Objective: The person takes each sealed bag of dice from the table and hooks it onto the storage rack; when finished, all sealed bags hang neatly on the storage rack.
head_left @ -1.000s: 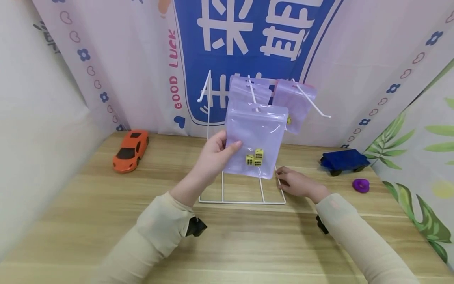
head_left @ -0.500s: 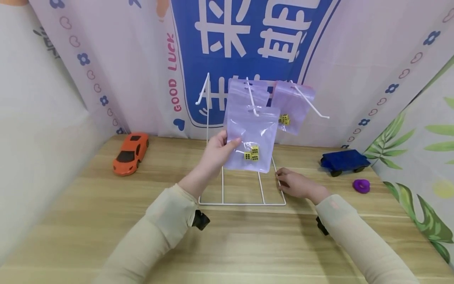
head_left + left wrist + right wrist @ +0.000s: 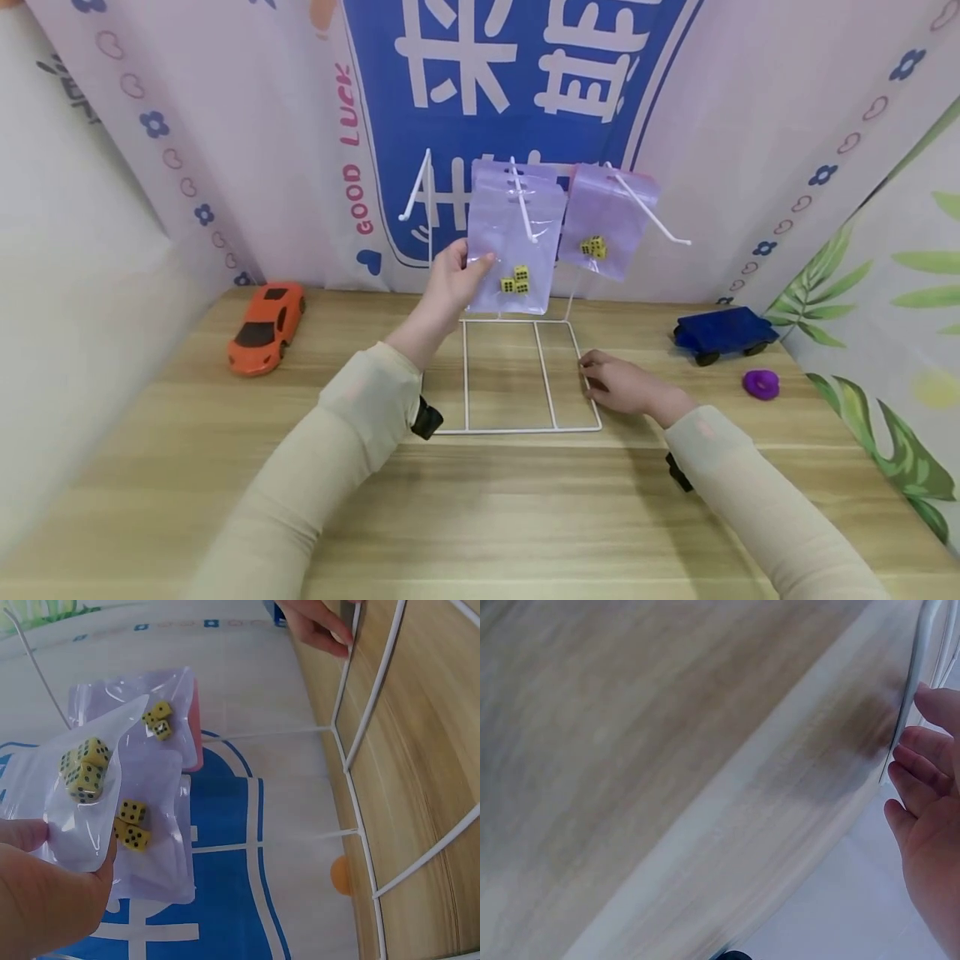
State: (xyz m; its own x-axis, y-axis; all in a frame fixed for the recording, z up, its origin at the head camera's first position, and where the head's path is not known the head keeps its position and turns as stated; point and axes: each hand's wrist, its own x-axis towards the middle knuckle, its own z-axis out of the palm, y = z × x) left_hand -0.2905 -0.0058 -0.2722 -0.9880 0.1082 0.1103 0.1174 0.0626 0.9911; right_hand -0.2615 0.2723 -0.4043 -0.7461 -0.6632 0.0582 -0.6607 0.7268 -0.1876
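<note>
My left hand (image 3: 453,283) pinches a clear lilac zip bag (image 3: 498,242) by its left edge, thumb in front. Several yellow dice (image 3: 516,282) lie inside it. The bag's top slot appears threaded on the middle hook (image 3: 523,204) of a white wire display rack (image 3: 510,430), in front of another lilac bag. In the left wrist view the held bag (image 3: 82,817) tilts away from the bag behind (image 3: 154,862). My right hand (image 3: 626,385) holds the rack's right base wire with its fingertips; the right wrist view shows thumb and fingers at that wire (image 3: 917,656).
Another bag of dice (image 3: 611,217) hangs on the right hook (image 3: 652,212). The left hook (image 3: 415,190) carries no bag. An orange toy car (image 3: 266,329) stands left on the wooden table (image 3: 525,517); a blue toy car (image 3: 723,333) and a purple ring (image 3: 761,384) are at right.
My left hand has pushed the bag back and up along the middle hook, from the hook's tip to near the bag behind. The right hand stays at the base wire.
</note>
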